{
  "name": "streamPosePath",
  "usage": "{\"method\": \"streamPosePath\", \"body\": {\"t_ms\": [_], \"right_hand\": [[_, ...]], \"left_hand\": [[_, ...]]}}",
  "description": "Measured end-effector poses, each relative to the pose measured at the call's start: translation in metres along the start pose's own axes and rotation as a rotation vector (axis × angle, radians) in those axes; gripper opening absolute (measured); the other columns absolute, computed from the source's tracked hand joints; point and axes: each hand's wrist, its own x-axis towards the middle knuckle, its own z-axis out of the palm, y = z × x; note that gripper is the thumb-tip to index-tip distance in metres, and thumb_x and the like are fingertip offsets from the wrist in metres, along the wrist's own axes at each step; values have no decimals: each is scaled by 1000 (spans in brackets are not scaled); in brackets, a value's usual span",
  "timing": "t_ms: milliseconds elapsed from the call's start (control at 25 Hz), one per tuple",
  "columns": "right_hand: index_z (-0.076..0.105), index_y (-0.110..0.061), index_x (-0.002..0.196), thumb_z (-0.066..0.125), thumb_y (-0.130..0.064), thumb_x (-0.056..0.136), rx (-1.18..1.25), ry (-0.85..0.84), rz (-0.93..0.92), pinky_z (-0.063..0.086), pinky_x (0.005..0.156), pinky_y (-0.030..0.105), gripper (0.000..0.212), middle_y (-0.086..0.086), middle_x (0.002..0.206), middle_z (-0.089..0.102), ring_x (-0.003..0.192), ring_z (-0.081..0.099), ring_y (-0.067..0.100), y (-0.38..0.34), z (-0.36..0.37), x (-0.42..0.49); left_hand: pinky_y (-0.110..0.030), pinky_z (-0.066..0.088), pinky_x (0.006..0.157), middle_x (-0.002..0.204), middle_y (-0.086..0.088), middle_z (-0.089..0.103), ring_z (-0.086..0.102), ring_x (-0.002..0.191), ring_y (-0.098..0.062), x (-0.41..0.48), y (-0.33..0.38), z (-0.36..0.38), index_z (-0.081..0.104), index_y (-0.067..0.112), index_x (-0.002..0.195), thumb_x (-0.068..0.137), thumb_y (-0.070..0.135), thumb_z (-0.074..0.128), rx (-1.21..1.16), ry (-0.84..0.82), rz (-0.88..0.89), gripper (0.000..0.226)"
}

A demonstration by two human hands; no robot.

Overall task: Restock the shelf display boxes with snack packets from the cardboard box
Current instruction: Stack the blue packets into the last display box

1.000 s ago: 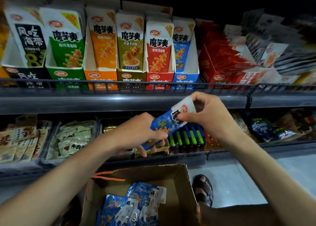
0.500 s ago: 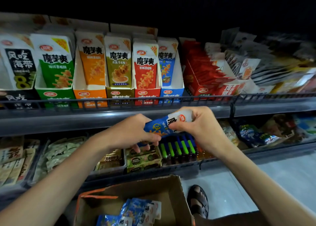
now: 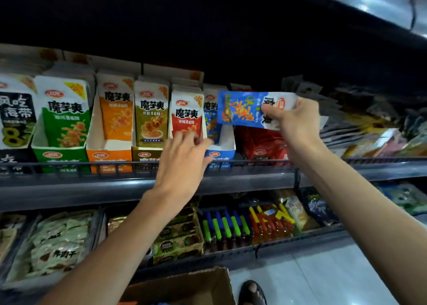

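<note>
Shelf (image 3: 231,184): its rail runs under both my hands.
Blue display box (image 3: 220,146): below-left of my right hand (image 3: 298,119), at the fingertips of my left hand (image 3: 182,163).
Snack packet (image 3: 240,109): pinched by my right fingers (image 3: 269,109), long axis sideways; I judge it needs turning upright.
Left fingers (image 3: 203,144): loosely spread, empty, nearer the box.

A single wide-angle view is taken from head height, faced forward at shelving close in front. The left hand (image 3: 182,163) is framed near centre, the right hand (image 3: 293,117), gripping a blue packet (image 3: 240,109), up and to its right. The shelf rail (image 3: 92,163) is seen at the left hand's level, the cardboard box (image 3: 184,286) cut off by the frame edge below both hands.
</note>
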Motion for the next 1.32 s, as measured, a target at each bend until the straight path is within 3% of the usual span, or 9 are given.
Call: {"method": "streamPosePath", "body": {"t_ms": [160, 360, 440, 560, 840, 960, 1080, 1240, 1320], "right_hand": [[64, -18, 65, 85, -27, 74, -355, -52, -75, 57, 68, 42, 24, 5, 78, 72, 74, 69, 19, 9, 26, 29], [70, -13, 90, 85, -30, 71, -844, -324, -333, 55, 79, 44, 29, 15, 96, 70, 95, 66, 32, -15, 57, 53], [72, -21, 104, 82, -28, 75, -980, -469, -469, 54, 84, 43, 31, 11, 106, 70, 103, 64, 30, -23, 71, 56], [73, -24, 106, 77, -24, 80, -1075, -597, -602, 51, 85, 42, 26, 4, 109, 71, 107, 63, 27, -17, 85, 53], [62, -25, 125, 70, -27, 87, -1211, -420, -746, 48, 83, 43, 39, 10, 120, 67, 112, 60, 35, 5, 104, 53], [57, -17, 127, 75, -17, 78, -1256, -186, -856, 45, 85, 43, 52, 13, 123, 60, 112, 57, 35, 16, 108, 49], [54, -11, 121, 72, -12, 77, -1225, -16, -894, 43, 82, 44, 47, 18, 117, 57, 105, 54, 37, 23, 109, 46], [57, -8, 111, 65, -3, 76, -1249, -207, -929, 43, 74, 39, 36, 16, 92, 70, 85, 66, 36, 39, 110, 39], [55, -12, 114, 67, -11, 81, -1322, -287, -877, 40, 80, 38, 35, 12, 96, 72, 89, 68, 33, 41, 113, 38]], "left_hand": [[-35, 39, 89, 112, -1, 63, 56, 105, -22, 7, 3, 10, 64, 25, 119, 99, 38, 47, 3, -19, -18, 29], [-32, 38, 80, 101, -1, 64, 57, 96, -23, 12, 7, 11, 68, 21, 102, 100, 27, 49, -45, 0, -74, 19], [-32, 39, 79, 100, -1, 64, 56, 94, -23, 12, 7, 12, 67, 20, 99, 100, 26, 50, -72, -5, -88, 18], [-30, 39, 81, 103, 0, 63, 56, 97, -21, 13, 7, 12, 67, 21, 103, 100, 29, 48, -81, -1, -80, 21], [-30, 36, 82, 109, 0, 62, 53, 103, -20, 14, 7, 11, 67, 20, 109, 101, 31, 45, -95, -23, -82, 26], [-30, 35, 79, 108, -1, 64, 55, 101, -21, 14, 6, 14, 68, 19, 107, 100, 30, 47, -100, -5, -84, 24], [-31, 35, 78, 105, -2, 66, 56, 98, -22, 15, 6, 16, 70, 19, 104, 98, 26, 52, -117, 18, -87, 20], [-32, 36, 80, 106, 0, 64, 56, 100, -21, 14, 6, 18, 68, 21, 105, 99, 28, 49, -112, 17, -82, 21], [-31, 36, 81, 106, 1, 64, 56, 100, -20, 14, 6, 17, 67, 21, 105, 100, 30, 47, -120, 26, -79, 22]]}}
